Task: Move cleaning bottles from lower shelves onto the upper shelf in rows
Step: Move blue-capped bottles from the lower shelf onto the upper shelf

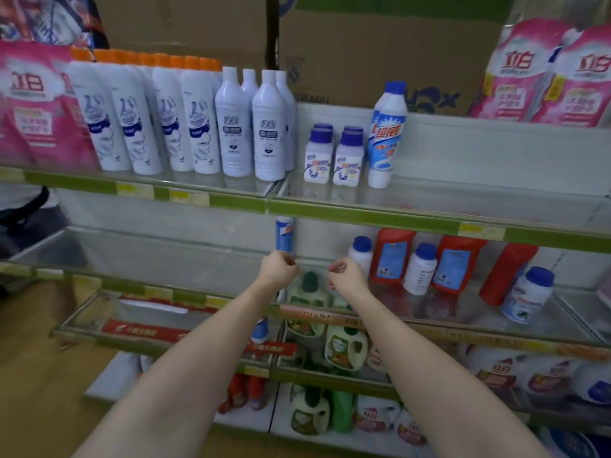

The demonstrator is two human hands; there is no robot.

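Your left hand point(277, 268) is curled at the front of the second shelf. Right above it, at twelve o'clock, a blue and white bottle point(284, 233) sticks up. The fingers seem to be round its bottom end, but the picture is blurry there, so I cannot tell for sure. Your right hand point(345, 275) is just beside the left one, at three o'clock from it. Its fingers are curled in loosely and it holds nothing.

Behind your hands, at six o'clock, green jugs point(344, 347) stand on the lower shelves. At three o'clock from your right hand stand small white bottles with blue caps point(420, 266) and red pouches point(391, 256), mixed together.

The green front edge of the upper shelf point(363, 217) runs across at twelve o'clock, right over the bottle top. It sits between the bottle and the shelf above.

Up there, at twelve o'clock, stand two rows of short white bottles with purple caps point(333, 157). Just beside them, at one o'clock, stands a tall blue and white bottle point(386, 133). At eleven o'clock are tall white bottles point(251, 127), then white bottles with orange caps point(139, 114). Pink bags point(36, 104) stand at both far ends.
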